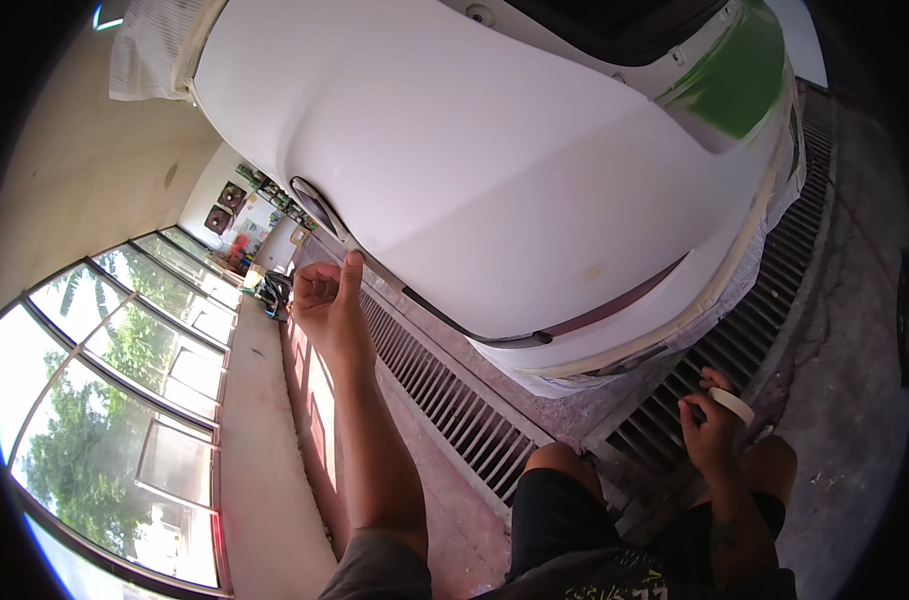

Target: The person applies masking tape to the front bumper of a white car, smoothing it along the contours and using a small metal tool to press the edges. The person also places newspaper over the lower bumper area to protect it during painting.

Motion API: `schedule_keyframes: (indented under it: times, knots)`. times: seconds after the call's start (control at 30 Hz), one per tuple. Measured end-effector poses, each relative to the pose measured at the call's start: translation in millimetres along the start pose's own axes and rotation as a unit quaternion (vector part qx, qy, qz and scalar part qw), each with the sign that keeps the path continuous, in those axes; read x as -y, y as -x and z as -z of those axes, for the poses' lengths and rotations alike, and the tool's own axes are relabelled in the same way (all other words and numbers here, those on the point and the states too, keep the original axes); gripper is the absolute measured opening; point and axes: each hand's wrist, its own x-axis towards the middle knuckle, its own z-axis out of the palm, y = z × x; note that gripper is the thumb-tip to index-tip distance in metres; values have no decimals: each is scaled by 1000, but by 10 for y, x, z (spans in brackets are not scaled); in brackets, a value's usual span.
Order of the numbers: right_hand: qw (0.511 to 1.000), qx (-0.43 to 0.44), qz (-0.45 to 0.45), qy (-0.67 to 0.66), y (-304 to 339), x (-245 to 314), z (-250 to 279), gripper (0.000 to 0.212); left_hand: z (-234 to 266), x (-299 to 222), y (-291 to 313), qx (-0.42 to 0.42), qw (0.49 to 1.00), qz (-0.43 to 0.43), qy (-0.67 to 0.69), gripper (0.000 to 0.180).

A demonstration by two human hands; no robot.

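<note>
My left hand [327,305] is raised at the black-trimmed lower edge of a white car body panel [495,190]. Its fingers are curled, and its thumb tip meets a narrow tan strip of masking tape [383,272] lying along that edge. Whether the fingers pinch the tape is hidden. Low at the right, my right hand [710,432] grips a cream roll of masking tape [733,405] near my knee. Along the panel run a dark red strip [615,300] and a dark-rimmed oval part [318,206].
Masking paper [745,285] skirts the car's lower rim, and a green patch [730,80] marks its upper right. Slatted floor grates [445,385] run beneath and beside the car. A low wall with large windows [125,400] stands at the left; fans [225,207] hang farther back.
</note>
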Motion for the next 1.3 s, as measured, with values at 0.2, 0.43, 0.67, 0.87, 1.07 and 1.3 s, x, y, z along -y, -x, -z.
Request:
schedule_keyframes:
  times: [0.2, 0.43, 0.67, 0.87, 1.07, 1.3]
  knots:
    - [999, -11, -31, -10, -23, 2, 106, 12, -178, -411, -8, -19, 981, -69, -182, 27]
    - [999, -14, -22, -43, -107, 44, 48, 13, -272, -617, -150, 7, 968, -16, -251, 45]
    - [998, -13, -26, -52, -110, -12, 56, 12, -353, -744, -299, 7, 961, -23, -277, 60]
    - [998, -20, -38, -44, -85, -90, 101, 12, -387, -647, -146, 2, 966, 16, -257, 67]
    - [998, -24, -47, -44, -80, -99, 149, 11, -321, -378, 220, -1, 960, 52, -274, 69]
    - [998, -31, -42, -34, -53, -95, 129, 11, -154, -2, 517, 14, 971, 51, -234, 65]
